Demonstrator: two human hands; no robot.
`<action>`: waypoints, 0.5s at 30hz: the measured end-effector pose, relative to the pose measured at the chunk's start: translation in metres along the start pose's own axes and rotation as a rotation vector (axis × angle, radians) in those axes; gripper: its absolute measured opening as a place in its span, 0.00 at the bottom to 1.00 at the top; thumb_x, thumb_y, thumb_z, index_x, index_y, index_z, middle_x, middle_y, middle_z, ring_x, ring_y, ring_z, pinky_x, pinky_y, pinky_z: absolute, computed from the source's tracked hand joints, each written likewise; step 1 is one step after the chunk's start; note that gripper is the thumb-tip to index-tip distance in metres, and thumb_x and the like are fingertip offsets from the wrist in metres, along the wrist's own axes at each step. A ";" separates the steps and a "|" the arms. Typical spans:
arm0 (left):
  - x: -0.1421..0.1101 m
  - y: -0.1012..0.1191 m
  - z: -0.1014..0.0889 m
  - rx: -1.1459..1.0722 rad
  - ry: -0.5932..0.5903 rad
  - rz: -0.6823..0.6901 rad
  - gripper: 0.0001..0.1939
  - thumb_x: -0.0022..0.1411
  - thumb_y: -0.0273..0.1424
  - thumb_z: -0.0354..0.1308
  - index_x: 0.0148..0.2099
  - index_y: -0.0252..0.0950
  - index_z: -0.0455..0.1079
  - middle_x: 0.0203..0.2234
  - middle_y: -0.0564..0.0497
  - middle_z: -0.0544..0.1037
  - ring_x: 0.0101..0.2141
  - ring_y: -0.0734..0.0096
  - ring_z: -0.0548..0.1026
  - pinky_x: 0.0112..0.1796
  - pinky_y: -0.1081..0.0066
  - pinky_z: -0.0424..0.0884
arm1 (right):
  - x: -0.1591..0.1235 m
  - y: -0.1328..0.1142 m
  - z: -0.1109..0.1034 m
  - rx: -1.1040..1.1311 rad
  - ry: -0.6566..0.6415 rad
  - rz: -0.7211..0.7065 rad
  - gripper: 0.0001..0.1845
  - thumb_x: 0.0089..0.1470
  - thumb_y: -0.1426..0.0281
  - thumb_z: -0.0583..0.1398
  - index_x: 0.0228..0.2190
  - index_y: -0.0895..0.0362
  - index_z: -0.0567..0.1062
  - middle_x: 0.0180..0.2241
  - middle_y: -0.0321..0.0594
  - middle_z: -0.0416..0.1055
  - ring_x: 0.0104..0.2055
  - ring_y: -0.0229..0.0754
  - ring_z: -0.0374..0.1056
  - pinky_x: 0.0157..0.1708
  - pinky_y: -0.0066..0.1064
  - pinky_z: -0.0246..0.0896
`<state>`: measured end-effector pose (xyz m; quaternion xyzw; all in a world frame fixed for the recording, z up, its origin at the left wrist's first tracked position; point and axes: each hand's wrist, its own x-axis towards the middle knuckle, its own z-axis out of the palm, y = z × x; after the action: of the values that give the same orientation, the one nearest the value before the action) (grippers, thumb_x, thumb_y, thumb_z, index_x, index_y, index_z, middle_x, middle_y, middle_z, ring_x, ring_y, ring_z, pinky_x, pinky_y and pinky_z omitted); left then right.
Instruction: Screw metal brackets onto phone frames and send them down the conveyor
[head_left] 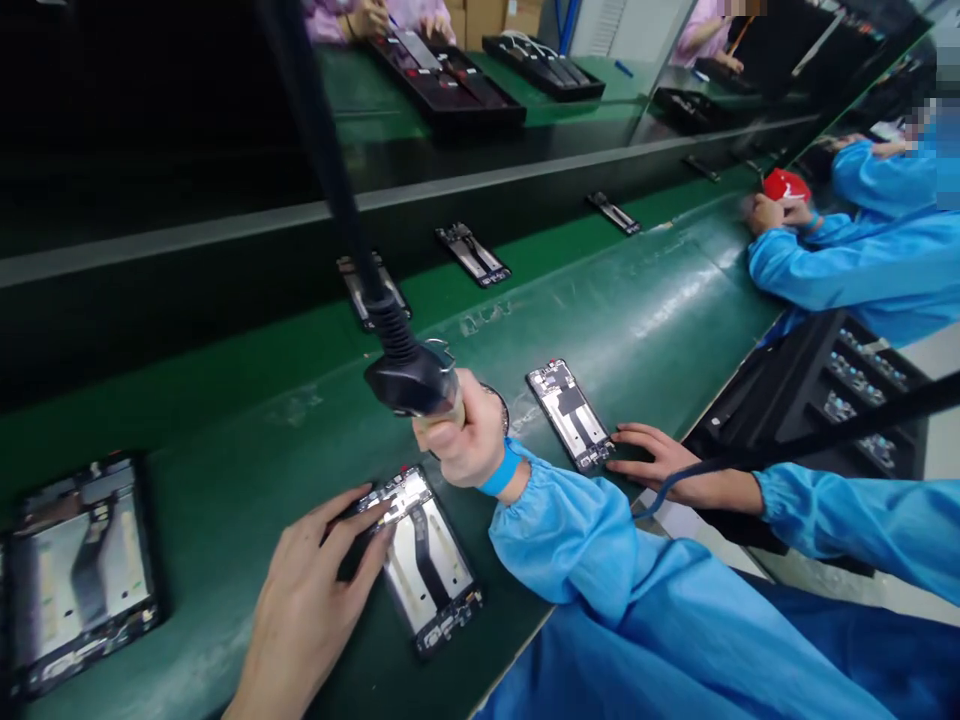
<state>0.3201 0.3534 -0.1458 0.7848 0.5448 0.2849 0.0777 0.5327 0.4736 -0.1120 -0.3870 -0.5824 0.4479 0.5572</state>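
An opened phone frame (431, 560) lies on the green bench mat (247, 470) in front of me. My left hand (307, 600) grips its upper left corner with thumb and fingers. My right hand (469, 440), in a blue sleeve with a blue wrist strap, is closed round a black electric screwdriver (409, 380). It hangs from a dark cable just above the phone's top end. The driver's tip is hidden behind my fist.
A co-worker's hand (660, 460) rests by a second opened phone (570, 410) to the right. Another opened phone (82, 560) lies at the left. Further phones (472, 255) ride the belt behind. A black parts tray (825, 390) stands at the right edge, where another person's hands hold a red object (785, 185).
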 end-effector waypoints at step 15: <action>0.002 0.003 0.002 -0.025 -0.010 -0.060 0.13 0.81 0.40 0.57 0.56 0.41 0.79 0.56 0.42 0.83 0.53 0.49 0.82 0.53 0.52 0.78 | 0.003 -0.006 -0.002 -0.013 0.033 0.020 0.38 0.56 0.30 0.60 0.45 0.50 0.78 0.25 0.34 0.74 0.31 0.44 0.74 0.35 0.39 0.75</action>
<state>0.3244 0.3540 -0.1454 0.7684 0.5643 0.2852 0.0988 0.5344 0.4752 -0.1052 -0.4041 -0.5720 0.4431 0.5596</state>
